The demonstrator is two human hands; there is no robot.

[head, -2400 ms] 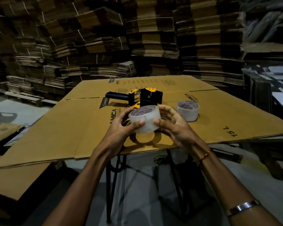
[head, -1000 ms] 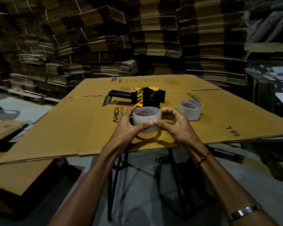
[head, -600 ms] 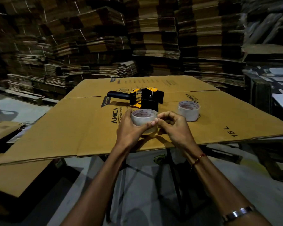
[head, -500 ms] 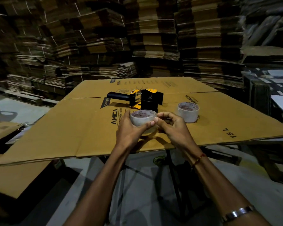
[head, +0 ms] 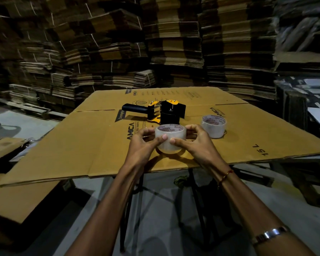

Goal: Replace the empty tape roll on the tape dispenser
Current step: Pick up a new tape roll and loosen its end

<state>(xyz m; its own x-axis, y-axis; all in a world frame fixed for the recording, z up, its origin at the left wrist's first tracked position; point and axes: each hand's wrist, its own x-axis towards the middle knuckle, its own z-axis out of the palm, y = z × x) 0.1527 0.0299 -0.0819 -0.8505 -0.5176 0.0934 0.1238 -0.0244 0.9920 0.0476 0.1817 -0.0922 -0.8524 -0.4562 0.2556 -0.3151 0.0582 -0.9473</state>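
Your left hand [head: 140, 145] and right hand [head: 194, 143] are gripping the clear tape roll [head: 170, 138], hiding its sides; the tape dispenser [head: 159, 112] is lying just beyond, bare cardboard sheet [head: 81, 145] spreading leftward.

Tape rolls: two — one clear roll [head: 170, 138] gripped between the fingers [head: 177, 140] of both hands, one second roll [head: 213, 126] right of them. Tape dispenser [head: 161, 112]: one, beyond the fingertips. Hands: two.

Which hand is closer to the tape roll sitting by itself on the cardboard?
The right hand. It grips the held roll just left of the lone roll; the left hand is farther, across the held roll.
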